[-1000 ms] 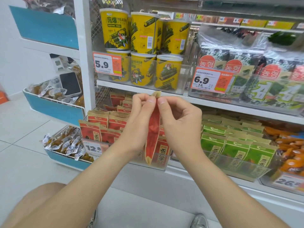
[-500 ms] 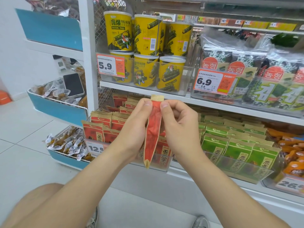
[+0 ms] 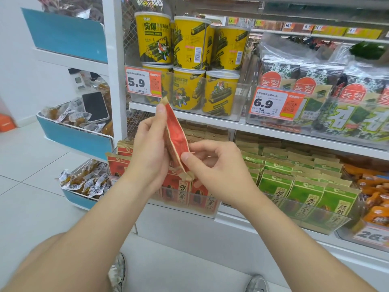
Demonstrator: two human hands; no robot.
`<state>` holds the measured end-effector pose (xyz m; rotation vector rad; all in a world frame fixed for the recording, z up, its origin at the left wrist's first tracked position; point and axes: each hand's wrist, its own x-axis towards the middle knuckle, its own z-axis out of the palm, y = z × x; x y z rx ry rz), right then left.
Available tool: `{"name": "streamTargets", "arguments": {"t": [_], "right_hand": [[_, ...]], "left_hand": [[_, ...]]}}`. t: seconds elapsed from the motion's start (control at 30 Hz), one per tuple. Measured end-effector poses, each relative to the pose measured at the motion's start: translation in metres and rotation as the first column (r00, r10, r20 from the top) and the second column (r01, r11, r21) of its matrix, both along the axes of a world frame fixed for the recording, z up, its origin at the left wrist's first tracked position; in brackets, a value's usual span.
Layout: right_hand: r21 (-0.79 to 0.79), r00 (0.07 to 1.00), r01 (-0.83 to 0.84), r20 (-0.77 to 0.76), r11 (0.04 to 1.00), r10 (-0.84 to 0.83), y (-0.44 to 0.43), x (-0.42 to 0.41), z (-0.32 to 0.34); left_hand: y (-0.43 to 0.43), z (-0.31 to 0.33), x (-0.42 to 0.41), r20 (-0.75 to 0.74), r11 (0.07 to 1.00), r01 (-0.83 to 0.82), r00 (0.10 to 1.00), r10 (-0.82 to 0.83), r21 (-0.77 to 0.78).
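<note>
Shop aisle, white shelves (image 3: 273,131). Tubs (image 3: 189,60) at 12 o'clock, green packets (image 3: 305,186) at 3. Red packet (image 3: 175,135) held mid-frame, edge-on and tilted, top toward 11, bottom toward 5, above a tray (image 3: 210,213) of like packets. Left hand (image 3: 149,148) pinches its upper part, thumb near the top seal. Right hand (image 3: 219,171) pinches the lower end between thumb and fingers.

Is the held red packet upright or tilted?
Tilted: left hand pinches the red packet top; right hand holds its bottom further right.
</note>
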<state>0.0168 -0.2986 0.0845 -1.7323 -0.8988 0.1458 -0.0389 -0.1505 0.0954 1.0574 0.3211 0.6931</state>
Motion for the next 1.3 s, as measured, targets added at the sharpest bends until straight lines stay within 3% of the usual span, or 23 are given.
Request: {"name": "streamTargets", "arguments": {"t": [0.1, 0.23, 0.3, 0.43, 0.63, 0.87, 1.03, 1.17, 1.3], "right_hand": [[0.161, 0.992, 0.123, -0.007, 0.979, -0.124, 0.004, 0.0, -0.002], [0.255, 0.953, 0.299, -0.021, 0.92, -0.304, 0.0, 0.008, 0.0], [0.249, 0.948, 0.315, -0.029, 0.916, -0.318, -0.001, 0.008, 0.003], [0.244, 0.952, 0.262, -0.221, 0.934, -0.21, -0.002, 0.004, 0.008], [0.187, 0.971, 0.215, 0.067, 0.959, -0.231, 0.004, 0.006, 0.001], [0.177, 0.965, 0.197, 0.142, 0.964, -0.223, 0.001, 0.01, 0.002], [0.155, 0.942, 0.183, 0.255, 0.971, -0.219, 0.0, 0.01, 0.002], [0.086, 0.816, 0.17, 0.547, 0.982, -0.189, 0.003, 0.008, -0.003], [-0.079, 0.596, 0.166, 0.802, 0.983, -0.036, 0.007, 0.006, -0.013]], "left_hand": [[0.003, -0.004, -0.002, -0.034, 0.986, 0.056, 0.998, -0.051, 0.157], [-0.005, -0.005, -0.011, -0.139, 0.88, 0.17, 0.983, -0.12, 0.444], [-0.009, -0.005, -0.013, -0.147, 0.87, 0.184, 0.98, -0.13, 0.457], [-0.005, -0.004, -0.014, -0.12, 0.897, 0.155, 0.986, -0.115, 0.415], [-0.008, -0.006, -0.012, -0.096, 0.869, 0.292, 0.956, -0.278, 0.399], [-0.004, -0.005, -0.016, -0.115, 0.815, 0.304, 0.952, -0.285, 0.494], [-0.003, -0.006, -0.016, -0.129, 0.845, 0.294, 0.956, -0.264, 0.447], [-0.006, -0.005, -0.015, -0.147, 0.882, 0.302, 0.953, -0.266, 0.36], [-0.009, -0.005, -0.014, -0.16, 0.847, 0.333, 0.943, -0.293, 0.415]]}}
